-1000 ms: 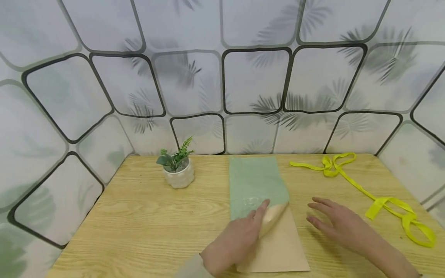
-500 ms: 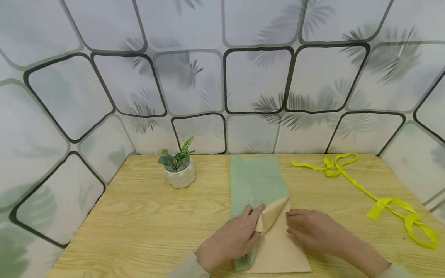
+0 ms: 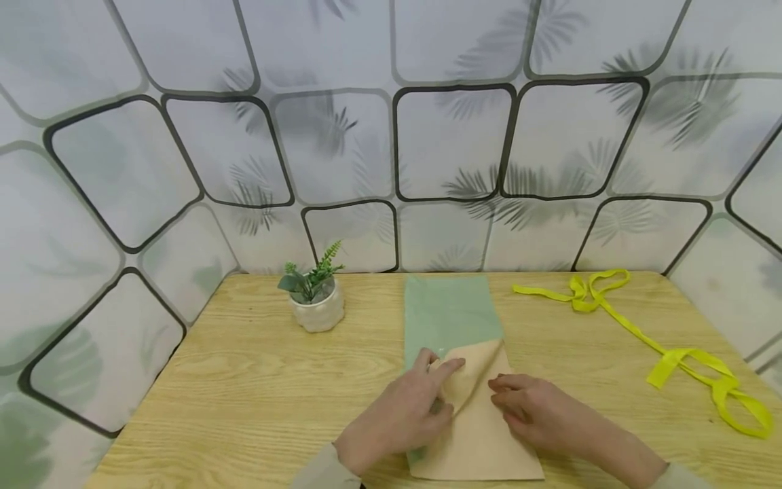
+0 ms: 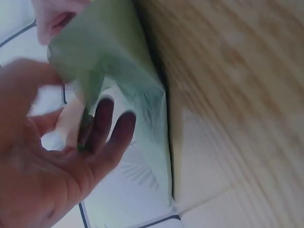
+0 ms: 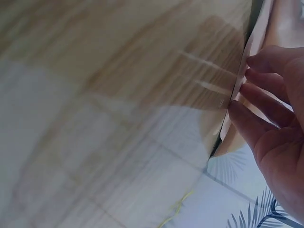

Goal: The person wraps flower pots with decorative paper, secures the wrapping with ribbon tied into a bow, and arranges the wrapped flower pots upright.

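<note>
A long paper sheet, green [image 3: 449, 305] on one face and tan [image 3: 489, 435] on the other, lies on the table in front of me. My left hand [image 3: 406, 407] grips a lifted part of it, folded back so that the tan underside shows. In the left wrist view, green paper [image 4: 102, 42] rises between the thumb and the fingers of that hand [image 4: 57, 161]. My right hand [image 3: 544, 411] rests its bunched fingertips on the tan layer near its right edge. The right wrist view shows these fingertips [image 5: 237, 107] along the paper's edge.
At the back left of the wood-grain table [image 3: 244, 401] stands a white pot [image 3: 318, 309] with a green plant. A yellow ribbon [image 3: 632, 333], tied in loops, stretches along the right side. Behind the table hangs a patterned backdrop [image 3: 452, 142].
My left hand has gripped the green layer and folded it back, showing more tan. My right hand has moved left from beside the sheet onto its right side.
</note>
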Demonstrator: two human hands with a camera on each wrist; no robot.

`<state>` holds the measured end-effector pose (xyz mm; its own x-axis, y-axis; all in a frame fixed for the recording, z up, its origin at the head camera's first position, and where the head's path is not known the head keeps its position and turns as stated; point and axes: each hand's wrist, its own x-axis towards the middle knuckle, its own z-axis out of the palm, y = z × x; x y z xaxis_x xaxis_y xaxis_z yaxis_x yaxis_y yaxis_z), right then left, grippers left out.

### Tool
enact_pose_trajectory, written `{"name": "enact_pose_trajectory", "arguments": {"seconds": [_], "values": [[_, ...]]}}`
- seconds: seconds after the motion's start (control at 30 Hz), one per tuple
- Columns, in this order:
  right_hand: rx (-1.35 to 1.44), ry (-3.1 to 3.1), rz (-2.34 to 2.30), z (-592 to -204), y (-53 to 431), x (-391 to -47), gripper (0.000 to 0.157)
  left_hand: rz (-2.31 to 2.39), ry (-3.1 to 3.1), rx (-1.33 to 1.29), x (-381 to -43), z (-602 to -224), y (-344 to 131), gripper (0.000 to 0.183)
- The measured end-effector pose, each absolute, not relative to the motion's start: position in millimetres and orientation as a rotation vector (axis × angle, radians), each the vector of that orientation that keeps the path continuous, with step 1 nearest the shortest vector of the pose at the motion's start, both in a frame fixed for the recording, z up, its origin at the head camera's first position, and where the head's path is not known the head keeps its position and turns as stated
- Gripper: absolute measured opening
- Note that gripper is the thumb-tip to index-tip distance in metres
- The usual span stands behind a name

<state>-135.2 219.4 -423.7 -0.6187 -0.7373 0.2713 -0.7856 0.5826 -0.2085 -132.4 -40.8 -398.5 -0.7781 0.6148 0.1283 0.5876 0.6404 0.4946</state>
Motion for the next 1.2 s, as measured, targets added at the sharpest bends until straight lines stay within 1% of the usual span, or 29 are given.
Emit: {"name": "enact_pose_trajectory", "arguments": {"seconds": [0.17, 0.37, 0.43, 0.53, 0.6, 0.8, 1.2], "values": [[1.240, -2.702, 0.457, -424.2, 219.2, -132.4, 0.020, 0.805, 2.994, 1.015, -138.3, -393.6, -48.5, 0.042], [1.193, -2.781, 0.465, -420.9, 219.4, -131.2, 0.022, 1.028, 3.064, 0.813, -144.6, -385.6, -60.9, 0.015], [1.181, -2.790, 0.452, -419.5, 220.5, -130.6, 0.023, 1.097, 3.064, 0.753, -146.2, -383.2, -65.6, 0.015], [1.163, -2.793, 0.439, -417.2, 223.1, -129.5, 0.022, 1.161, 3.080, 0.680, -146.9, -380.7, -72.9, 0.021], [1.153, -2.792, 0.440, -416.2, 225.6, -128.8, 0.022, 1.166, 3.105, 0.655, -147.0, -380.0, -77.7, 0.022], [1.112, -2.806, 0.421, -415.5, 237.6, -127.9, 0.023, 1.131, 3.127, 0.544, -145.5, -378.5, -89.9, 0.010], [1.056, -2.794, 0.400, -421.1, 260.3, -129.2, 0.022, 1.068, 3.055, 0.442, -141.6, -385.1, -104.4, 0.006]]}}
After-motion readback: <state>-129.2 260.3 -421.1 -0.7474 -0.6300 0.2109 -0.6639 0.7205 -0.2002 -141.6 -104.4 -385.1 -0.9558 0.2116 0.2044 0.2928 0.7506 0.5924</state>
